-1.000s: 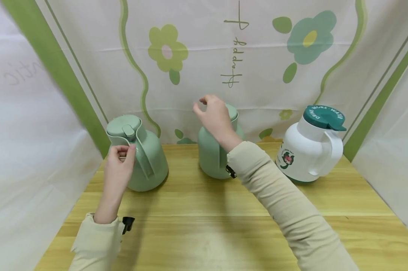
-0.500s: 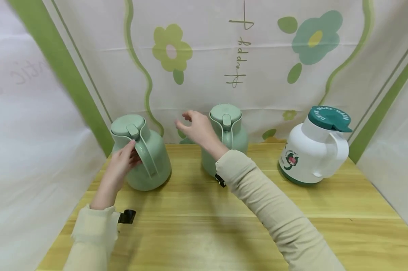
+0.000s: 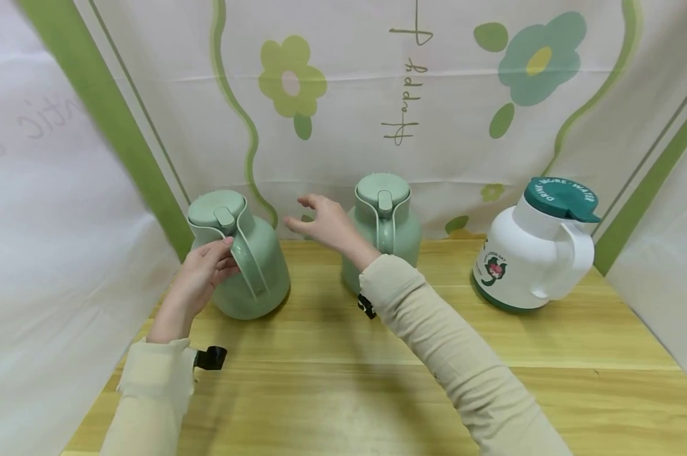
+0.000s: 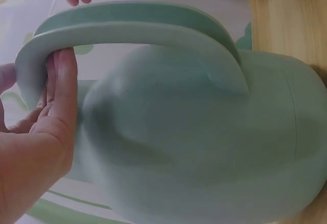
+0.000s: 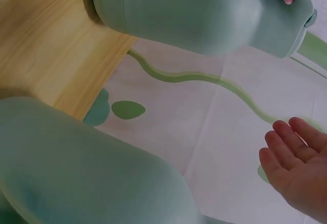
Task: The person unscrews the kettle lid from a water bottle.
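Observation:
My left hand (image 3: 195, 278) grips the upper handle of the left green thermos jug (image 3: 269, 259). In the left wrist view its fingers (image 4: 64, 81) pass inside the handle (image 4: 138, 32), with the thumb on the outer side. That jug stands upright on the wooden table (image 3: 320, 392), lid on. My right hand (image 3: 328, 225) is in the air between the two green jugs, holding nothing, fingers apart and slightly bent. Behind its wrist stands the middle green thermos jug (image 3: 408, 234), partly covered by the forearm. The right wrist view shows the right palm (image 5: 301, 183) away from both jugs.
A white thermos jug (image 3: 514, 266) with a dark green lid (image 3: 562, 197) stands at the right of the table. A printed cloth (image 3: 354, 82) hangs behind the jugs, and pale cloth walls rise at both sides.
My left hand went from touching the handle's top to putting its fingers inside the handle. My right hand moved left and down from in front of the middle jug's lid, which now shows.

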A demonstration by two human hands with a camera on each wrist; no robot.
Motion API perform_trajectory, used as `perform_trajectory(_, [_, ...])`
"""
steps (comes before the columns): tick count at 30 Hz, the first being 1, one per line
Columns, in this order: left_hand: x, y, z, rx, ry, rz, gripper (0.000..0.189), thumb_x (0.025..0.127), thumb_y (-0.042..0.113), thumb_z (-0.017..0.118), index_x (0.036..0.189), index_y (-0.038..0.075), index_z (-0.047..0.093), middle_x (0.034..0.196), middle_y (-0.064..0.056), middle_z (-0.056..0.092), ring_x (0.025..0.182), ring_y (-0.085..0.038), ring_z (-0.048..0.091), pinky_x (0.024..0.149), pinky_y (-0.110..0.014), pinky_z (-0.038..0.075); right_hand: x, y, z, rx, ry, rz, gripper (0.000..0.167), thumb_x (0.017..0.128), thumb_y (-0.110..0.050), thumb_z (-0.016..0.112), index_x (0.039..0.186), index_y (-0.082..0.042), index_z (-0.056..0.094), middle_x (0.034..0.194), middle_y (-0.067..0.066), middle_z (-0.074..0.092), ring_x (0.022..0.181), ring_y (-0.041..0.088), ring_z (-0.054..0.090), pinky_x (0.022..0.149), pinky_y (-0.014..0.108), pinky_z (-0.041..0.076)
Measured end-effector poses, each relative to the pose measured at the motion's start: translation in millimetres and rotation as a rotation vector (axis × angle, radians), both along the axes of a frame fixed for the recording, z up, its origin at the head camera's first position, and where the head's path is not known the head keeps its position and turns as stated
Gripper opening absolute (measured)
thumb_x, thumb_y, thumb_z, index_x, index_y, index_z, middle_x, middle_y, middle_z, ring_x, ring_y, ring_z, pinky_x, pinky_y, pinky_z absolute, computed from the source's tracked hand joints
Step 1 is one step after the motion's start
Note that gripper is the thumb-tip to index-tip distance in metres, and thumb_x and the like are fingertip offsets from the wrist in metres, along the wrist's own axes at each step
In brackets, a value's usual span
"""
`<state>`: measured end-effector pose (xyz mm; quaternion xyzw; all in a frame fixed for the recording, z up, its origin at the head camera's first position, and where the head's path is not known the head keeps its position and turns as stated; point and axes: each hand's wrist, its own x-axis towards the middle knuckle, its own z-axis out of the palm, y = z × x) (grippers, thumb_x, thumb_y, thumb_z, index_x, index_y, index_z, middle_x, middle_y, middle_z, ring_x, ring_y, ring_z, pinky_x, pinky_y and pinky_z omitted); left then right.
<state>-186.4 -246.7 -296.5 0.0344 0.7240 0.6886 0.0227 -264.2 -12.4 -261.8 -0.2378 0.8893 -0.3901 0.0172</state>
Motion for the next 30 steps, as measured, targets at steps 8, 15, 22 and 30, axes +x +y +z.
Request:
perform_trajectory(8, [-2.0,0.9,-1.2,-0.035,0.038,-0.009,0.024,0.101,0.029,0.045,0.087,0.020,0.062,0.090,0.014,0.062,0.087,0.001,0.062,0.081,-0.014,0.053,1.3,-4,-3.1,0.017,-0.014,0.043,0.073,0.090,-0.046,0.062,0.147,-0.009,0.036,0.152,0.005,0.040,0.139,0.023,0.039,0.114,0.036,0.035])
perform_trajectory(15, [0.2,1.7,-2.0,-0.098,0.053,-0.018,0.023,0.102,0.030,0.046,0.088,0.018,0.060,0.087,0.015,0.064,0.088,0.001,0.062,0.080,-0.015,0.054,2.5,-4,-3.1,0.021,-0.026,0.047,0.075,0.089,-0.047,0.062,0.149,-0.011,0.034,0.153,0.003,0.038,0.142,0.021,0.035,0.115,0.036,0.034])
perform_trajectory(22, [3.0,12.2,-2.0,-0.114,0.060,-0.057,0.022,0.102,0.032,0.045,0.093,0.017,0.059,0.089,0.017,0.066,0.089,0.002,0.063,0.081,-0.016,0.054,3.9,-6,-2.3,0.013,-0.026,0.048,0.077,0.088,-0.050,0.063,0.149,-0.011,0.033,0.153,0.005,0.037,0.142,0.022,0.035,0.115,0.036,0.034])
perform_trajectory(30, [1.5,21.2,-4.1,-0.141,0.068,-0.093,0.027,0.102,0.035,0.043,0.098,0.012,0.057,0.091,0.017,0.064,0.091,0.001,0.063,0.083,-0.016,0.054,7.5,-13,-0.3,-0.001,-0.029,0.054,0.083,0.085,-0.050,0.066,0.149,-0.012,0.032,0.154,0.006,0.035,0.143,0.022,0.034,0.116,0.036,0.032])
